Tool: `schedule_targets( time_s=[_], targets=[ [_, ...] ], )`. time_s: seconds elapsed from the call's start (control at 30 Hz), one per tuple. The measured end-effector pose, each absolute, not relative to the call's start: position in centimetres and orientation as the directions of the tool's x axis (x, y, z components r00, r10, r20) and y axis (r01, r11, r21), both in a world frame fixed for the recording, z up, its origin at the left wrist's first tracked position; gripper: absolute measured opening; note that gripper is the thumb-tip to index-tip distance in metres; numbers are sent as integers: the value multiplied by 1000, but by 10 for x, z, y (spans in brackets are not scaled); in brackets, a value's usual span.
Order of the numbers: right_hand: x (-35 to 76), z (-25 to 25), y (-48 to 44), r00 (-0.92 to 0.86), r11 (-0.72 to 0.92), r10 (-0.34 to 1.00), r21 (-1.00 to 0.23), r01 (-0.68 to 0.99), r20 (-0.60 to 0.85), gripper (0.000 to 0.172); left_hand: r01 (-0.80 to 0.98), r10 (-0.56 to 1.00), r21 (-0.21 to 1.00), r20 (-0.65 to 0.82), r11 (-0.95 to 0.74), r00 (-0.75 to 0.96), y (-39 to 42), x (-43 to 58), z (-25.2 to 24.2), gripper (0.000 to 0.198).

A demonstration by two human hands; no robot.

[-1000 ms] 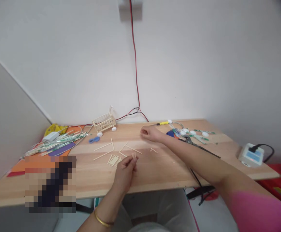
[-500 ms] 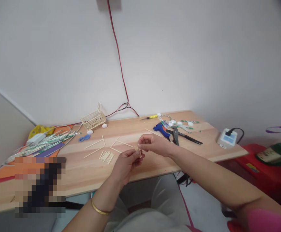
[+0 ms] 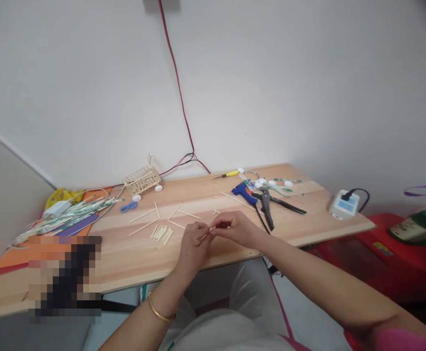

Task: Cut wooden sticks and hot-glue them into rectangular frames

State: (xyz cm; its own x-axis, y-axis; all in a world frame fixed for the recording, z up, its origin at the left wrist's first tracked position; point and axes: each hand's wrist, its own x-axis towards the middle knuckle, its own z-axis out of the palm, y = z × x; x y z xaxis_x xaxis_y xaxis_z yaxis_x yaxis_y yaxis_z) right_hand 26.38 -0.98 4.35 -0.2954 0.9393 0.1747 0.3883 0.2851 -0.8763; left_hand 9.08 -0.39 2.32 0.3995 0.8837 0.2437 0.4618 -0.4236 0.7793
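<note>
Left hand: pinching a small, pale wooden piece, mostly hidden, above near middle of light-brown wooden table
Right hand: closed on the same piece
Short, pale wooden sticks: left of both hands

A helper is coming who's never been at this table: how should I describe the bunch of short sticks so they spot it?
On the wooden table, find the small wooden cart near the wall. Between it and the front edge, left of the left hand, lie the pale short sticks. They are bunched together, while the longer sticks beyond them are spread out.
</note>
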Motion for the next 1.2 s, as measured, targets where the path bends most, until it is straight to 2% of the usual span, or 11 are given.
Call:
schedule_targets(
  time_s=[0.1, 0.27, 0.8, 1.0, 1.2],
  targets=[
    [263, 28, -18, -285, 328, 934, -834, 445, 215, 19, 612, 872, 640, 209, -465, 443, -5, 90, 13, 26],
    [264, 13, -25, -291, 317, 935, -841, 439, 201, 15, 708, 878, 550, 105, -442, 467, -8, 93, 4, 16],
    [264, 7, -25, -274, 317, 942, -786, 532, 194, 12, 775, 880, 440, 87, -455, 467, -9, 97, 4, 18],
    [260, 2, -25, -225, 347, 937, -769, 537, 266, 11, 788, 890, 434, 83, -437, 447, -10, 97, 6, 17],
    [261, 3, -23, -291, 418, 907, -741, 526, 306, 9, 795, 899, 446, 53, -412, 436, -7, 97, 7, 20]
  ],
)
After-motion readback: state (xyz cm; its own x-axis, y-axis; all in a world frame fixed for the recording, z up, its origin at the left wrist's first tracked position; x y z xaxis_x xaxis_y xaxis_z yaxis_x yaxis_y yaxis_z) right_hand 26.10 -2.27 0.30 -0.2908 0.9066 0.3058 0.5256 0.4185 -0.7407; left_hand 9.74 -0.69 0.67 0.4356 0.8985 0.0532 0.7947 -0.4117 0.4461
